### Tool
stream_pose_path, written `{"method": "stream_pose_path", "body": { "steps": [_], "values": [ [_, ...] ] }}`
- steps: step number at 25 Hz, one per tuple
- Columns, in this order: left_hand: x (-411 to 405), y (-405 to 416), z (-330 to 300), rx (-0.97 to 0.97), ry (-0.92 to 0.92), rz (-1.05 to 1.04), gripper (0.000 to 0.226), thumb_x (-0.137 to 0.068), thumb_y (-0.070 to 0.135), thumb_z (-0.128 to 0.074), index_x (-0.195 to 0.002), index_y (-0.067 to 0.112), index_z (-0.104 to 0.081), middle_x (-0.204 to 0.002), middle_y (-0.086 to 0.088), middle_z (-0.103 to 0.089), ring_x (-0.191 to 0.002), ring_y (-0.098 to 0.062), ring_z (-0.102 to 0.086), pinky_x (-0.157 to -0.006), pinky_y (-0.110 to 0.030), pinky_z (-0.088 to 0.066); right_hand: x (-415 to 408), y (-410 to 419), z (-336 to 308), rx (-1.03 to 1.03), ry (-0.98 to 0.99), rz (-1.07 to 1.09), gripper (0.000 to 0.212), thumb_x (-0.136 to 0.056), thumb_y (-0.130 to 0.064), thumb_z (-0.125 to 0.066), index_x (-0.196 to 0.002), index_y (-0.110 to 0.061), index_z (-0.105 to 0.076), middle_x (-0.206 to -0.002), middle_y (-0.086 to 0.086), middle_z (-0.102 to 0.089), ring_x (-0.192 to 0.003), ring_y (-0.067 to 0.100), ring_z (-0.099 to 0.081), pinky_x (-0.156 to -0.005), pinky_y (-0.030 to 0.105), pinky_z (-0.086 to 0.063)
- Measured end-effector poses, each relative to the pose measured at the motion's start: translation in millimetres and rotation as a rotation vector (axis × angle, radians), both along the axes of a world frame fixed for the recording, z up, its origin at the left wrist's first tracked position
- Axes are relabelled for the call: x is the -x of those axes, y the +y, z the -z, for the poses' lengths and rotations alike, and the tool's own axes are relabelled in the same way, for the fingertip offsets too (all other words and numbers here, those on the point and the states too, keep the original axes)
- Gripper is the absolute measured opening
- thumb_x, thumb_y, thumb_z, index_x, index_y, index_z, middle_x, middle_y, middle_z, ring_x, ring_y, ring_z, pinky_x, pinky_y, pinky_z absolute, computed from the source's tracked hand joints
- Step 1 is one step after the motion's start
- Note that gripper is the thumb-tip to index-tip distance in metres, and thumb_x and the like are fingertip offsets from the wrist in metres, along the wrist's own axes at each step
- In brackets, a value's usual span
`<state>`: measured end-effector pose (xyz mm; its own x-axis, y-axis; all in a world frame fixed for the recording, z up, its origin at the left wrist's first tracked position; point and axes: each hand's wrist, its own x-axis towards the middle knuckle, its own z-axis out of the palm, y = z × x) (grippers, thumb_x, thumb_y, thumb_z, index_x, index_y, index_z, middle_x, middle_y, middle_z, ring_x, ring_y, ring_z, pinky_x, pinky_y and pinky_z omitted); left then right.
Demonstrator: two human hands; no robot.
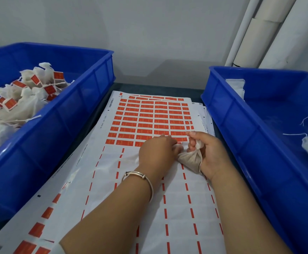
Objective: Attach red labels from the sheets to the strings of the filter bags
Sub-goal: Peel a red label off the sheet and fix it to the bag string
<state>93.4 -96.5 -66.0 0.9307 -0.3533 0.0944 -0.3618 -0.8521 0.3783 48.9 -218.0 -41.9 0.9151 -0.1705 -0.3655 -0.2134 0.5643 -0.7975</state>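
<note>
Care now means lifting one red label cleanly: left hand [157,149] picks with curled fingertips at the label sheet [149,121] mid-frame, while right hand [209,154] grips the filter bag [190,160] just beside it.

Filter bag at label sheet, labelling in progress.
Beige filter bag [190,160] lies gathered on the white sheet [149,189], just below remaining rows of red labels [149,120].

My right hand [210,154] curls round the filter bag [190,159], pinching its neck. My left hand [157,151] lies knuckles-up just left of that bag, fingertips bent down, forearms converging.
</note>
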Motion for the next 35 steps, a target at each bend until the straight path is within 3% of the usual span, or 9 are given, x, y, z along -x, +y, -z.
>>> {"method": "stream_pose_path", "body": {
  "steps": [6,20,25,30,35],
  "values": [
    [0.8,-1.6,-0.2,-0.030,-0.058,0.018,0.031,-0.098,0.035,-0.040,-0.108,0.023,-0.067,-0.102,0.001,-0.068,-0.084,-0.018,-0.062,-0.086,-0.031,-0.049,0.6,0.8,-1.0,0.075,0.003,0.031,0.020,-0.086,-0.014,-0.066,-0.105,-0.011,-0.069,-0.096,0.005,-0.075,-0.062,0.014,-0.071,-0.051,0.023,-0.052],
    [1.2,-2.0,1.7,-0.053,-0.131,0.033,0.033,-0.099,0.032,-0.037,-0.105,0.020,-0.068,-0.098,-0.001,-0.068,-0.082,-0.019,-0.063,-0.085,-0.030,-0.049,0.6,1.5,-2.2,0.054,0.007,0.028,0.020,-0.086,-0.014,-0.066,-0.106,-0.011,-0.069,-0.099,0.005,-0.074,-0.064,0.013,-0.071,-0.053,0.025,-0.053],
    [0.6,-1.7,5.9,0.066,-0.115,-0.034,0.035,-0.096,0.041,-0.041,-0.105,0.022,-0.069,-0.100,0.001,-0.070,-0.084,-0.017,-0.063,-0.086,-0.029,-0.048,-0.2,1.6,-1.8,0.058,0.017,0.029,0.021,-0.087,-0.014,-0.065,-0.107,-0.011,-0.068,-0.100,0.006,-0.074,-0.074,0.017,-0.073,-0.055,0.026,-0.054],
    [-2.2,-2.6,7.3,0.105,-0.141,-0.027,0.027,-0.095,0.033,-0.046,-0.101,0.023,-0.071,-0.098,0.002,-0.071,-0.079,-0.016,-0.062,-0.078,-0.025,-0.045,0.3,2.2,-2.4,0.106,0.004,0.045,0.019,-0.088,-0.015,-0.064,-0.105,-0.009,-0.069,-0.089,0.004,-0.075,-0.054,0.011,-0.068,-0.048,0.021,-0.050],
    [-4.1,-4.0,9.3,0.206,-0.147,-0.132,0.024,-0.095,0.032,-0.049,-0.103,0.019,-0.067,-0.096,0.001,-0.068,-0.076,-0.013,-0.056,-0.073,-0.023,-0.043,-1.7,1.0,0.5,0.123,-0.001,0.054,0.018,-0.087,-0.015,-0.064,-0.103,-0.009,-0.069,-0.075,0.001,-0.073,-0.051,0.010,-0.065,-0.047,0.020,-0.050]
  ]
}}
